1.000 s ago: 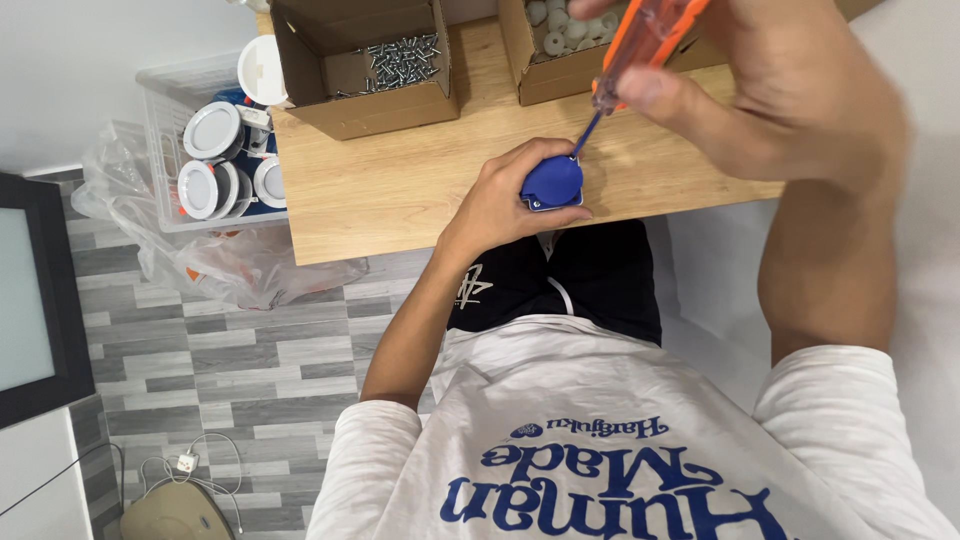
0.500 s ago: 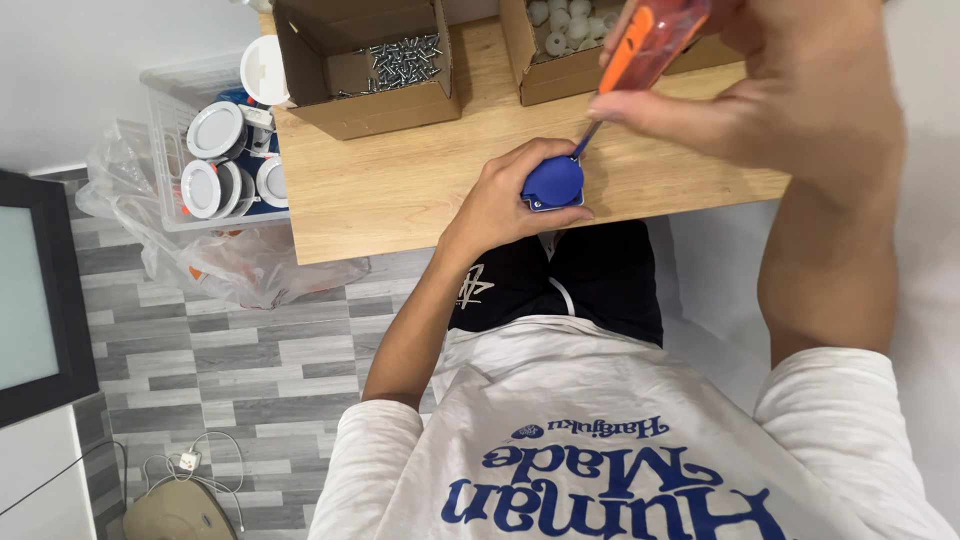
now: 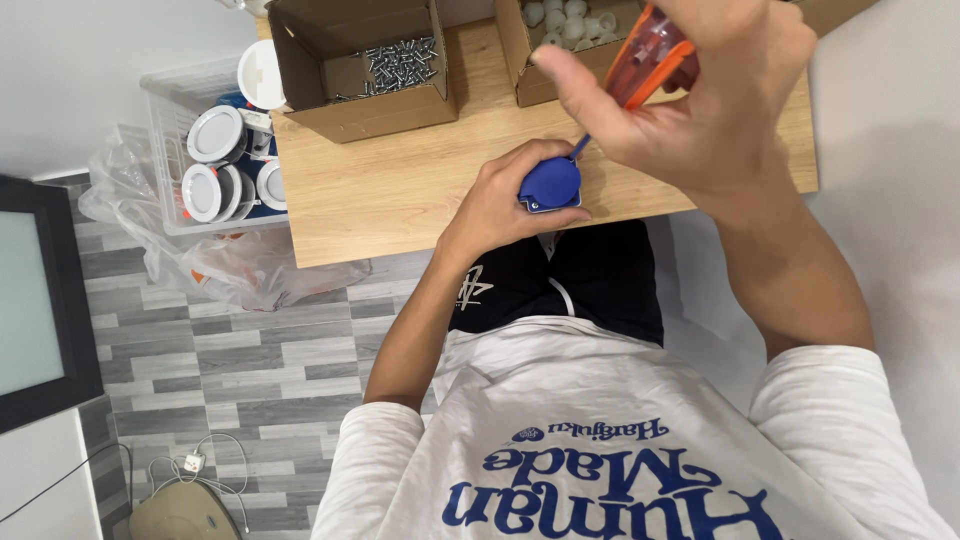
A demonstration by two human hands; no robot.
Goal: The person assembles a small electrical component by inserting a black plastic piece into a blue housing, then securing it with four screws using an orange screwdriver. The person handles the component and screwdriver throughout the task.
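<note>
A small blue plastic part (image 3: 551,183), rounded on top with a pale edge showing at its lower corner, sits at the front edge of a light wooden bench (image 3: 400,190), just above the person's lap. The left hand (image 3: 500,200) curls around it from the left, fingers closed on its side, forearm angling up from the lower left. The right hand (image 3: 700,90) is raised above it, fist closed around the translucent orange handle of a screwdriver (image 3: 640,62), whose dark shaft slants down to meet the blue part; the tip itself is hidden, so contact is likely rather than certain. At the bench's back edge stand two open brown cardboard boxes: the left box (image 3: 360,65) holds a heap of silver screws, the right box (image 3: 545,50) small white round pieces. Left of the bench, a clear plastic bin (image 3: 190,90) holds round white-rimmed discs, with a crumpled clear bag (image 3: 220,270) beneath it on the grey plank floor.
</note>
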